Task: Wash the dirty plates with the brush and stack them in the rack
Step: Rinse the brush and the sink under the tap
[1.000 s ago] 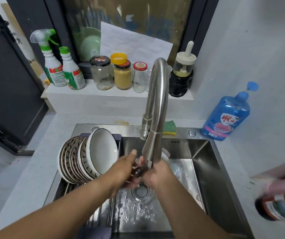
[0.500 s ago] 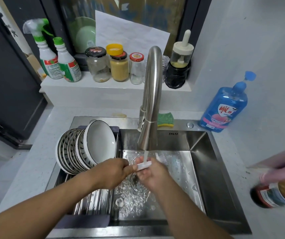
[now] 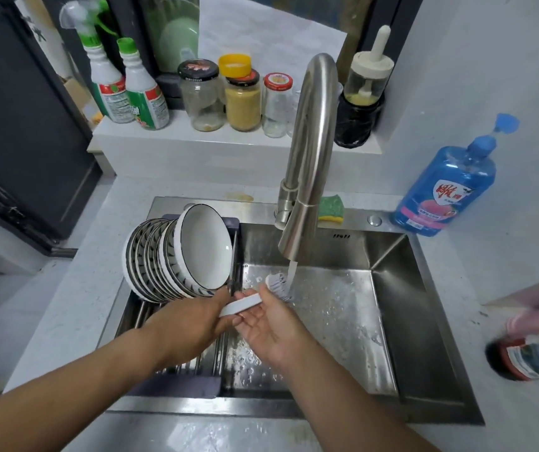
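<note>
- Steel sink [image 3: 392, 288] fills our view; the plates [image 3: 177, 256] stand on edge in the rack [image 3: 180, 386] at nine o'clock; the faucet [image 3: 307, 158] runs at twelve.
- We judge the brush [image 3: 245, 305] light and stiff, its wet plastic handle slippery; best gripped mid-handle; its bristles sit under the stream at centre.
- Our left hand [image 3: 196, 318] curls round the handle's end; our right hand [image 3: 271, 327] lies palm up, fingers loosely spread, touching the handle from below.

Plates [image 3: 177, 256] stand in rack [image 3: 164, 324] left of faucet [image 3: 310, 151].
</note>
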The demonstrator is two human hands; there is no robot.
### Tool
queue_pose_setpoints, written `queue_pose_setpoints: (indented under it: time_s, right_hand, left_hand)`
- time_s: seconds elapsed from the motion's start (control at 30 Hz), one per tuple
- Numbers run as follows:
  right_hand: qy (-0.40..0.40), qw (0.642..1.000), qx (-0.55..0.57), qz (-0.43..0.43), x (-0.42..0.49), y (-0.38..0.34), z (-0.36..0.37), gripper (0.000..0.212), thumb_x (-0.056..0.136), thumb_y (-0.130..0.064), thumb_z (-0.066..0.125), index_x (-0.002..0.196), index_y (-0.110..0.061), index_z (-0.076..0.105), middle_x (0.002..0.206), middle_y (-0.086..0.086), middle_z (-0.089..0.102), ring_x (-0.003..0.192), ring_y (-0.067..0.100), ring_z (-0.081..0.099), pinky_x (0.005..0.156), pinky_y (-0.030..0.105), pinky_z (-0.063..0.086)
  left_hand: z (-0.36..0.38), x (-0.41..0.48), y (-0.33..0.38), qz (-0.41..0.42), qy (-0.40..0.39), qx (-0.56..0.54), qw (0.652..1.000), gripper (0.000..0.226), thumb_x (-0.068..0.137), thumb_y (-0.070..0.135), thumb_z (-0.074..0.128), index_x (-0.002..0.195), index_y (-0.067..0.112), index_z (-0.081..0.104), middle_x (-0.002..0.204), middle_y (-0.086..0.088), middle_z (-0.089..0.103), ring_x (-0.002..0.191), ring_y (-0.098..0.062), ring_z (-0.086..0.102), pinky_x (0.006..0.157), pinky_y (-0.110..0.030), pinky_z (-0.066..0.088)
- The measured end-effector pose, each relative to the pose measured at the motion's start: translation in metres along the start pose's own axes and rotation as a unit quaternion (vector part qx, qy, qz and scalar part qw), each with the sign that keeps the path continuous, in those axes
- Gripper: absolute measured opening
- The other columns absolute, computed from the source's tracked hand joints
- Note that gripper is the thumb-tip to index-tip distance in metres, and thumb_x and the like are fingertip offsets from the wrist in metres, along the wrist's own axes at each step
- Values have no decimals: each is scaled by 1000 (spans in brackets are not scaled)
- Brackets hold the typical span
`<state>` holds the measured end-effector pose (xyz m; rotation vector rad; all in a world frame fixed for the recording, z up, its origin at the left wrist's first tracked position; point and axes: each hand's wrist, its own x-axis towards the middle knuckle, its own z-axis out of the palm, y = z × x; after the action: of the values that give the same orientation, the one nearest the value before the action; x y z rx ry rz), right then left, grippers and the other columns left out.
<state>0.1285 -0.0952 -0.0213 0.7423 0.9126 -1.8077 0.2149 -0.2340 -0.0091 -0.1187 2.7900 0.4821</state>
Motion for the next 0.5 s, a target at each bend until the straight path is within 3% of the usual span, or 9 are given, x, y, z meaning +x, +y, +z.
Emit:
queue_pose_setpoints:
  time_s: [0.07,0.17,0.27,0.37,0.43,0.5]
  right_hand:
    - [4,1000,-16,5,-1,8,5,31,105,-27,54,121,-2,60,104,15,71,84,23,68,53,30,54]
    - [-3,999,-46,2,-9,22,9,27,106,-24,51,110,0,61,81,13,70,60,16,63,51,23,44]
    - [8,997,-64,-38,-14,28,6,24,106,-18,51,109,3,62,83,16,67,60,17,64,49,24,49]
    - [24,993,-81,-82,-12,27,6,27,107,-16,48,105,6,63,86,16,70,72,20,68,62,31,57]
    - [26,990,-91,-105,-12,27,8,30,107,-17,46,111,9,61,97,23,72,81,25,70,75,39,60]
    - [33,986,-115,-117,-13,29,6,31,108,-18,44,116,8,58,107,31,70,80,28,68,65,37,58]
  left_hand:
    - [6,-7,0,0,9,1,1000,42,98,62,29,122,29,37,104,3,68,90,-22,66,76,-39,50]
    - [15,-14,-1,3,23,-11,1000,40,99,62,31,122,29,38,110,6,66,90,-18,65,74,-34,48]
    - [16,-16,2,7,24,-104,994,30,97,61,43,112,36,40,101,14,62,83,-5,61,71,-28,48]
    - [13,-12,3,-10,-4,-281,960,24,93,48,63,98,31,46,86,8,62,74,-6,58,69,-31,50]
    - [5,-7,10,-34,-24,-373,927,22,96,42,63,98,23,51,87,-3,65,67,-16,59,60,-34,52]
    - [-2,-1,19,-82,-58,-448,889,26,101,36,57,98,11,53,82,-10,65,56,-17,55,48,-28,46]
